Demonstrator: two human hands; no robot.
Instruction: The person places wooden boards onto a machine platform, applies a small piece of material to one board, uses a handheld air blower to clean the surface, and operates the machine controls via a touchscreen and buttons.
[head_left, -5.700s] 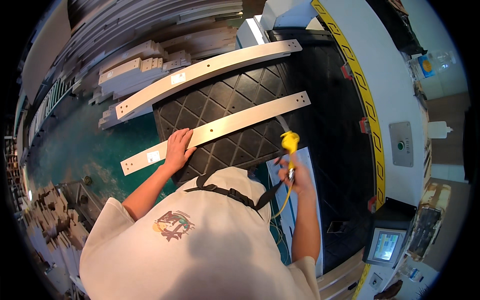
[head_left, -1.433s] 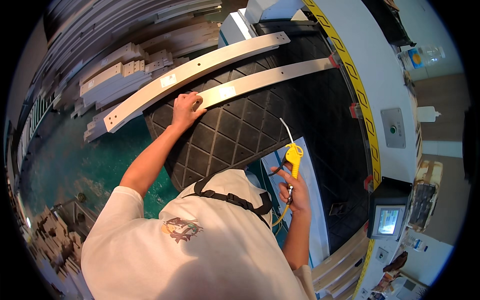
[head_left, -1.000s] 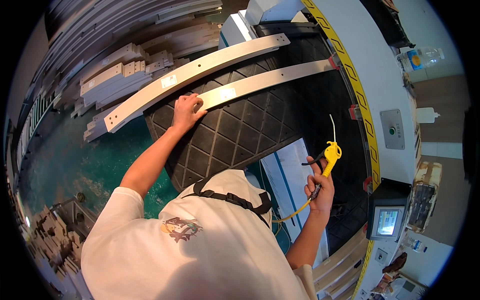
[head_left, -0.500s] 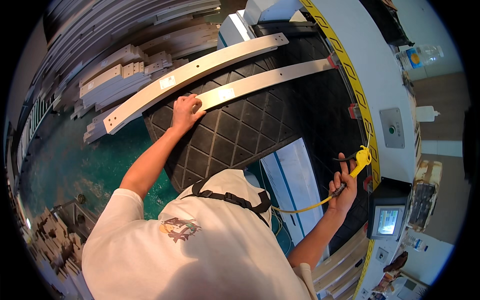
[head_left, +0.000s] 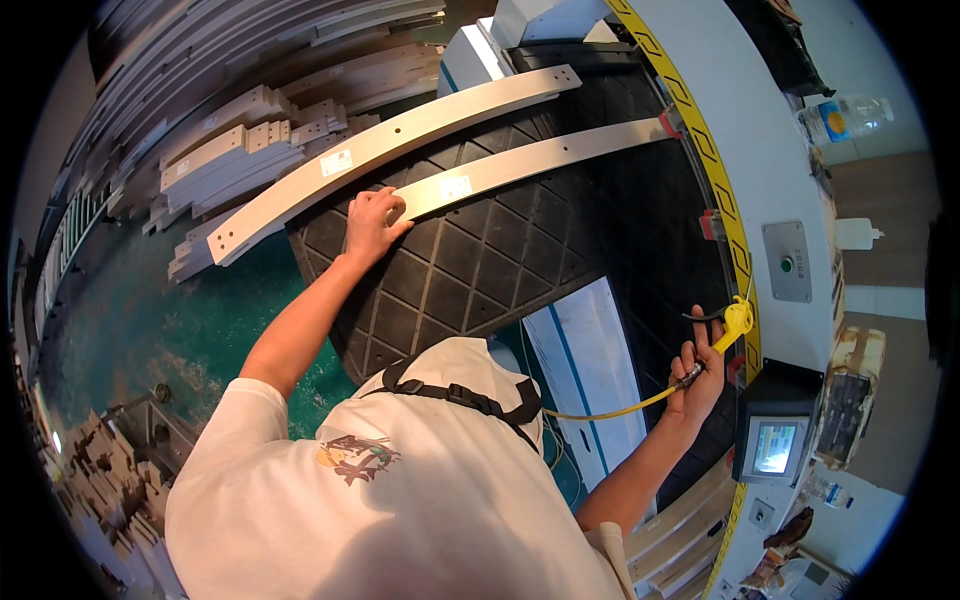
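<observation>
With fingers and thumb closed on its near end, my left hand (head_left: 374, 226) holds a pale, slightly curved wooden slat (head_left: 520, 166) that bears a white label. The slat lies on a black mat (head_left: 440, 270) with a diamond pattern, and its far end meets a red clamp-like piece (head_left: 671, 123) by the machine. A yellow air blow gun (head_left: 735, 325) is in my right hand (head_left: 697, 375), its thin nozzle pointing up beside the yellow-and-black strip. From the grip, a yellow hose (head_left: 600, 414) runs left toward my body.
A second curved wooden slat (head_left: 400, 130) lies beyond the first. Stacked wooden pieces (head_left: 240, 150) fill the far left. On the right stands a white machine (head_left: 740, 150) with a green button (head_left: 787, 264), a small screen (head_left: 775, 447) and a plastic bottle (head_left: 845, 118).
My right hand has moved slightly right with the blow gun, closer to the machine's edge strip. My left hand stays on the slat's end.
</observation>
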